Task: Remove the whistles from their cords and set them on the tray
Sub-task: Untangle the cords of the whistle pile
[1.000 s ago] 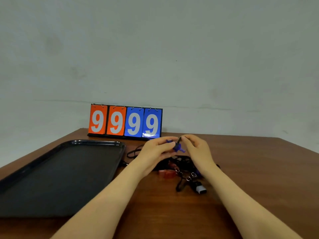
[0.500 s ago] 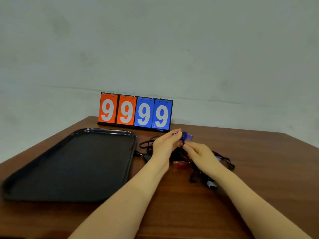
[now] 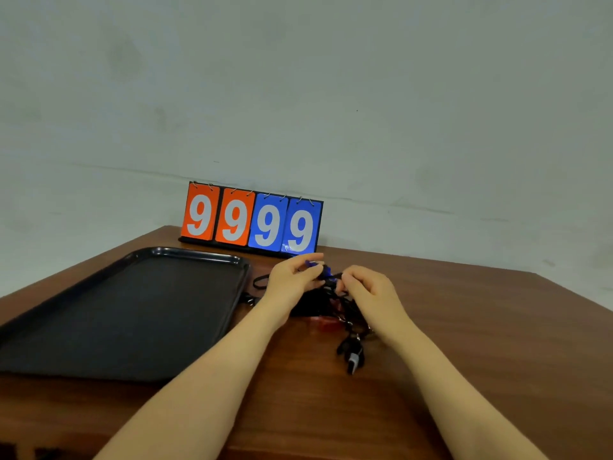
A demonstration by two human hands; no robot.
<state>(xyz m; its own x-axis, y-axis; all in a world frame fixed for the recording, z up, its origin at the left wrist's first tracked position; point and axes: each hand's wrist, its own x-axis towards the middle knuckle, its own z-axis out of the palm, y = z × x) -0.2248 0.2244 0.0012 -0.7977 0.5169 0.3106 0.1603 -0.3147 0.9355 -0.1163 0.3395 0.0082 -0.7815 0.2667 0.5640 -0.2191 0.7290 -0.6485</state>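
Note:
My left hand (image 3: 292,280) pinches a small blue whistle (image 3: 323,270) just above a tangle of black cords (image 3: 318,302) on the table. Close beside it, my right hand (image 3: 370,292) has its fingers curled on the cord end at the whistle. Under the hands lie a red whistle (image 3: 326,323) and a black and white whistle (image 3: 354,358), both still on their cords. The black tray (image 3: 185,257) to the left holds nothing.
A flip scoreboard (image 3: 252,222) reading 9999 stands at the back edge of the brown table (image 3: 481,343), against a grey wall. A cord loop (image 3: 260,282) lies between the tray and my left hand.
My right hand has come back up beside the blue whistle after dropping toward the cords. The left hand keeps pinching the whistle. The camera view has shifted slightly.

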